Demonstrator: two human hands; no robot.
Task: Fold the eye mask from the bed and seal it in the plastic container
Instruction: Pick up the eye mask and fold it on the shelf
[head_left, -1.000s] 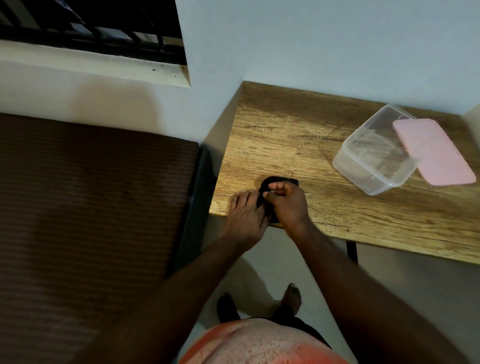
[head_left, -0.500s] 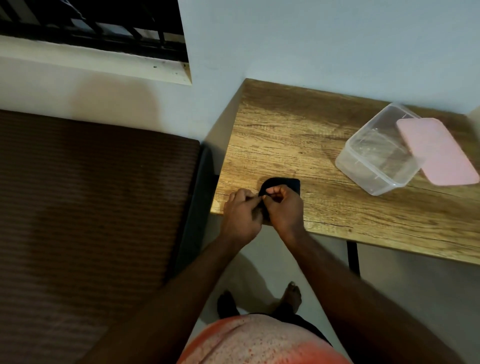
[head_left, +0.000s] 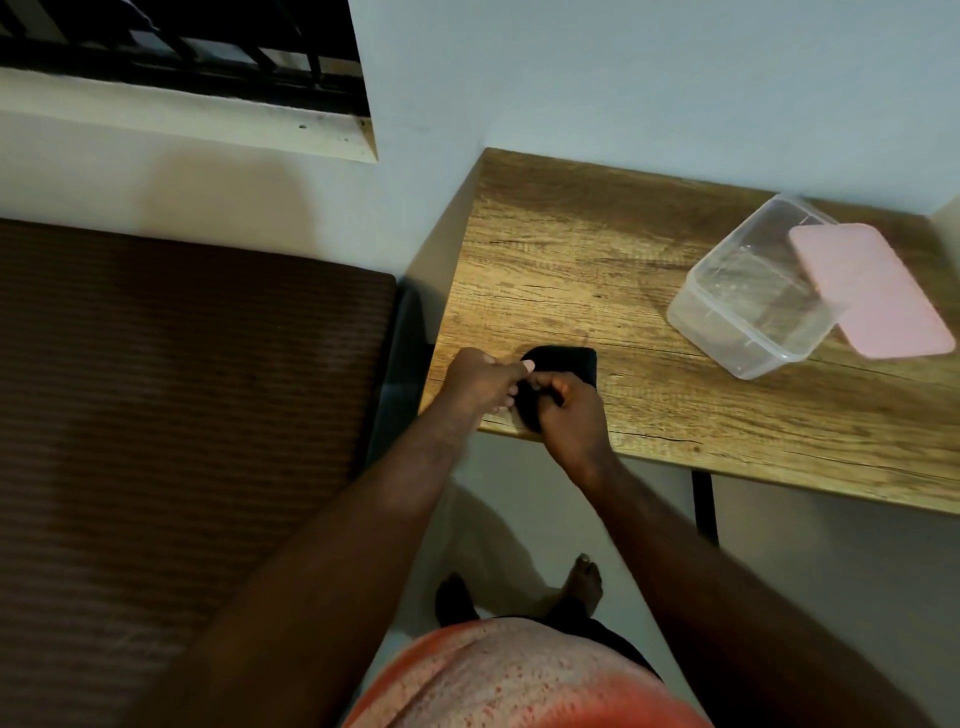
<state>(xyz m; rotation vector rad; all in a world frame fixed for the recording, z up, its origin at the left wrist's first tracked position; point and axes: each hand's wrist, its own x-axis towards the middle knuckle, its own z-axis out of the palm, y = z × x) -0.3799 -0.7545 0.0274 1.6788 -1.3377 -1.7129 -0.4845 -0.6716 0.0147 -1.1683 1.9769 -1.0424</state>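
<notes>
We are standing at the near left corner of the wooden desk (head_left: 649, 291), and the black eye mask (head_left: 566, 364) lies right there on the wood, close to the front edge, already bunched into a small dark pad. Our left hand (head_left: 480, 382) has its fingers curled in and pinches the mask's left end, thumbnail showing pale against the black. Our right hand (head_left: 571, 410) is closed over the near side of the mask, knuckles up, so most of the fabric sits hidden under it and only the far rounded corner shows. Both hands touch each other over the cloth. Away to the right, well apart from the mask, sits the clear plastic container (head_left: 748, 306), open and with nothing in it that we can make out, and the pink lid (head_left: 872, 291) leans tilted against its right rim, one end down on the desk. The stretch of wood between mask and container is bare. To our left the bed (head_left: 182, 415) with its brown ribbed cover runs along the wall, just beside the desk with a dark gap between them. Above it is a barred window (head_left: 182, 57) with a pale sill. Below us we see our orange shirt (head_left: 519, 680), bare feet on the floor, and a black desk leg (head_left: 705, 506) behind our right forearm.
</notes>
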